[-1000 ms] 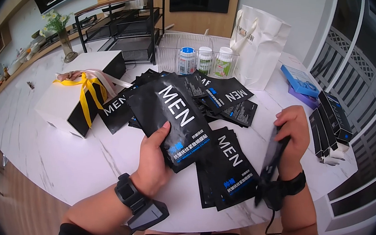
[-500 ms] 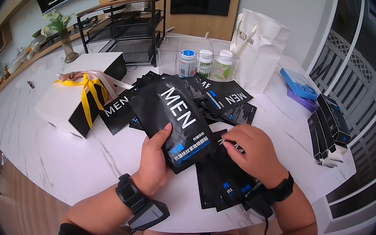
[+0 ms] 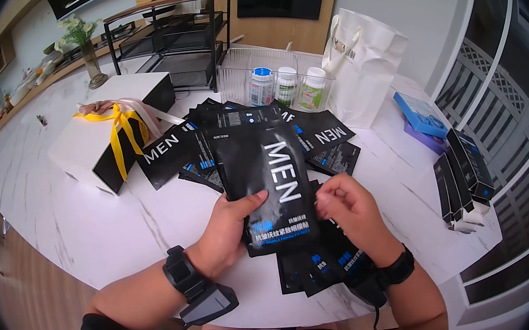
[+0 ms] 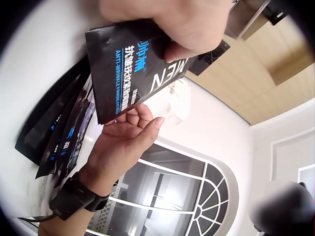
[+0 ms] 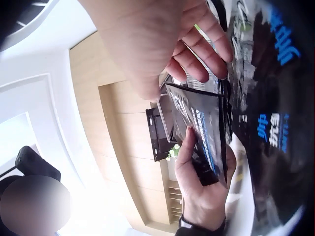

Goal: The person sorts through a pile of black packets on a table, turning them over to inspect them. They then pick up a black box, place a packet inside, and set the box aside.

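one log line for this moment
left hand: holds black MEN packets; right hand: beside their edge, contact unclear; table: more packets

Left hand (image 3: 221, 226) partly hidden behind the held packets (image 3: 248, 163) in head view — lower packets (image 3: 330, 249) partly behind right hand (image 3: 352, 206)

The front packet (image 3: 280, 183) reads "MEN" and "ANTI-WRINKLE FIRMING" (in blue); packets behind (image 3: 328, 135) also say "MEN".

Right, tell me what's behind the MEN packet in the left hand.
Behind the held packet, a heap of black packets; at its lower right, a fanned stack, partly covered. How many packets lie hidden can't be told.
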The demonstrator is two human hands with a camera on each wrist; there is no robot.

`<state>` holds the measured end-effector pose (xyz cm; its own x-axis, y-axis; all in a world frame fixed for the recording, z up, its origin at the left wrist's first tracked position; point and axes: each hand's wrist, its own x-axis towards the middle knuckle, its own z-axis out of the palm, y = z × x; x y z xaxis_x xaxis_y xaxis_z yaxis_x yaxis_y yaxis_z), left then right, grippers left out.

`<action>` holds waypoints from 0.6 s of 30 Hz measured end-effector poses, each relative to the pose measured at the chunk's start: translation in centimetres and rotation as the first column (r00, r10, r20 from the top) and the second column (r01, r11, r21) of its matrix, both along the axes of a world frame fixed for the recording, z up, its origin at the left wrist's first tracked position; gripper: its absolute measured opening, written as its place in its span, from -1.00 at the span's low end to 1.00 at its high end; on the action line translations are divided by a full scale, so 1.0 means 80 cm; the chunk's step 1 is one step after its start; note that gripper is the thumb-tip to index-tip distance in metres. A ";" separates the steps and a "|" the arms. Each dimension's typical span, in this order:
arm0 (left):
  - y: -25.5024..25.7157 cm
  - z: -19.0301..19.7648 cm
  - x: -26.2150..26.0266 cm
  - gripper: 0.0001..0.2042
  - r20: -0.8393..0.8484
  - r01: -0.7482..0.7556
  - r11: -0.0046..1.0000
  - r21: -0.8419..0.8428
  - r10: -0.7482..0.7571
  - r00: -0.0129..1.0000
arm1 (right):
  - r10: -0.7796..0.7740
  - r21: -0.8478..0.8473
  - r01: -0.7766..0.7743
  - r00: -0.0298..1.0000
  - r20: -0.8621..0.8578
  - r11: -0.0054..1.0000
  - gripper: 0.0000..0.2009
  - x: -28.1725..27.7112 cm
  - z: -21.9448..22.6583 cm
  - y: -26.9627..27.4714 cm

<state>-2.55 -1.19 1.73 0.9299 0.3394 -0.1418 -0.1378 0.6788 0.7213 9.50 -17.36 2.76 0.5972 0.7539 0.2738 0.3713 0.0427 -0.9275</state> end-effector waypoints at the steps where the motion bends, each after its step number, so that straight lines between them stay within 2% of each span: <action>1: -0.001 0.000 0.000 -0.78 0.000 0.001 1.000 0.000 -0.001 1.000 | 0.052 -0.003 -0.052 0.993 -0.104 0.999 -0.88 -0.001 -0.002 0.001; 2: -0.003 0.000 -0.001 -0.78 -0.015 0.006 0.999 0.041 -0.006 1.000 | 0.068 0.034 -0.064 0.990 -0.127 0.997 -0.80 -0.004 -0.006 0.005; 3: -0.004 0.000 -0.001 -0.78 -0.030 0.012 0.997 0.081 -0.009 0.999 | 0.068 0.034 -0.064 0.990 -0.127 0.997 -0.80 -0.003 -0.008 0.006; 6: -0.004 0.000 -0.001 -0.77 -0.024 0.015 0.998 0.067 -0.014 1.000 | 0.057 -0.023 -0.060 0.991 -0.119 0.998 -0.80 -0.002 -0.009 0.007; 8: -0.003 0.001 -0.002 -0.76 -0.013 0.021 0.998 0.056 -0.021 1.000 | 0.052 0.005 -0.052 0.959 -0.279 0.999 -0.79 -0.004 -0.004 0.008; 12: -0.005 -0.001 -0.001 -0.74 -0.025 0.035 0.995 0.089 -0.033 0.999 | 0.058 0.069 -0.043 0.970 -0.237 0.997 -0.79 -0.004 -0.006 0.010; 15: -0.005 0.000 -0.002 -0.71 -0.038 0.053 0.990 0.130 -0.049 0.998 | 0.075 -0.021 -0.083 0.965 -0.252 0.996 -0.79 -0.001 -0.009 0.008; 18: -0.005 0.001 -0.003 -0.70 -0.017 0.064 0.986 0.153 -0.062 0.998 | 0.009 -0.119 -0.031 0.984 -0.180 0.992 -0.78 -0.001 -0.006 0.005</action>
